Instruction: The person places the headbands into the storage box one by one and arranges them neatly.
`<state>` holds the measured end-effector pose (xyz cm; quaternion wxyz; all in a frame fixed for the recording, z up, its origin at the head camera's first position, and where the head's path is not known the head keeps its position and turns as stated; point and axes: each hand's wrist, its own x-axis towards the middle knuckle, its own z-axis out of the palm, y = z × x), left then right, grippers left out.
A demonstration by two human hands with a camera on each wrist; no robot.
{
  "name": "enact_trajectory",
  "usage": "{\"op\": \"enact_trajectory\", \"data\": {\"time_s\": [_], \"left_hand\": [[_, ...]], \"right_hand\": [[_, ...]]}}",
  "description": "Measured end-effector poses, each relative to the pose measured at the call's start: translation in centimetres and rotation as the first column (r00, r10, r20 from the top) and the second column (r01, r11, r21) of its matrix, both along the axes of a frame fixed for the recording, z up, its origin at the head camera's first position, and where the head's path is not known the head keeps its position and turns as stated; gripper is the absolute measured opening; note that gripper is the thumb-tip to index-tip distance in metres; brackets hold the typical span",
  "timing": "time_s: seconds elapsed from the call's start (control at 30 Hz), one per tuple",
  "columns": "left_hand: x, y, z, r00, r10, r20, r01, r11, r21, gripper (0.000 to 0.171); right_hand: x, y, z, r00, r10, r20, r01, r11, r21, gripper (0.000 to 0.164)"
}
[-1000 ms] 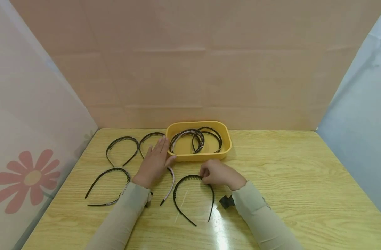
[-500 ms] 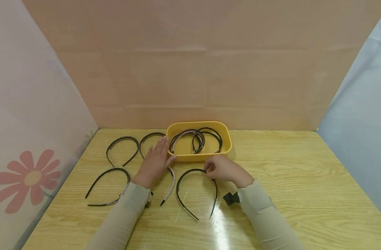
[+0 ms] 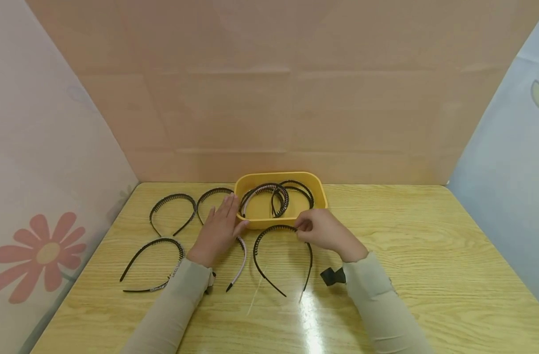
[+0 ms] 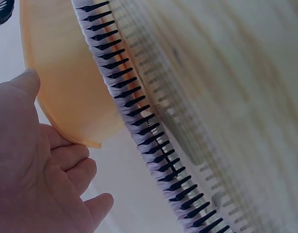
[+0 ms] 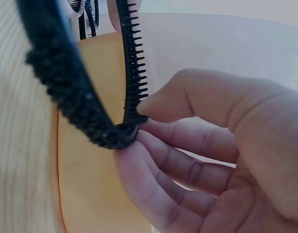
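The right hand (image 3: 320,228) pinched a black toothed headband (image 5: 68,94) near its crown, at the near side of the yellow bin (image 3: 256,224); the left hand (image 3: 218,228) touched the bin with fingers extended. Probably light, springy and somewhat brittle, the headband seemed best held by the crown. No writing was legible.

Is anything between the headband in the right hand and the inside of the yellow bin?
Yes: the bin's near wall stands between the held headband and the inside, where other headbands already lie.
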<state>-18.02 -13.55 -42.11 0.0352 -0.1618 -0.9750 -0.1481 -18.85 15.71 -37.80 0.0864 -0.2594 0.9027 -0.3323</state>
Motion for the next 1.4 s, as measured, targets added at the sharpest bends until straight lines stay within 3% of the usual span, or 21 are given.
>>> {"op": "enact_trajectory", "data": {"time_s": [0.23,0.43,0.67,0.97,1.4], "left_hand": [[-0.2,-0.1,-0.3,1.000,0.004,0.010,-0.004,1.000,0.007,0.076],[-0.3,-0.1,-0.3,1.000,0.007,0.015,-0.007,1.000,0.010,0.076],[-0.3,-0.1,-0.3,1.000,0.007,0.012,-0.007,1.000,0.010,0.077],[-0.3,0.0,-0.3,1.000,0.005,0.020,-0.005,1.000,0.005,0.077],[-0.2,0.0,-0.2,0.999,0.018,0.029,-0.018,1.000,-0.001,0.077]], "right_hand": [[0.0,0.2,0.2,0.992,-0.095,-0.084,0.089,0.993,-0.075,0.018],[-0.1,0.4,0.2,0.969,-0.209,-0.133,0.189,0.971,-0.146,0.020],[-0.4,0.5,0.1,0.927,-0.346,-0.147,0.307,0.921,-0.239,0.020],[-0.9,0.8,-0.5,0.867,-0.455,-0.203,0.373,0.863,-0.342,0.020],[-2.2,0.7,-0.3,0.803,-0.581,-0.134,0.475,0.759,-0.445,0.021]]}}
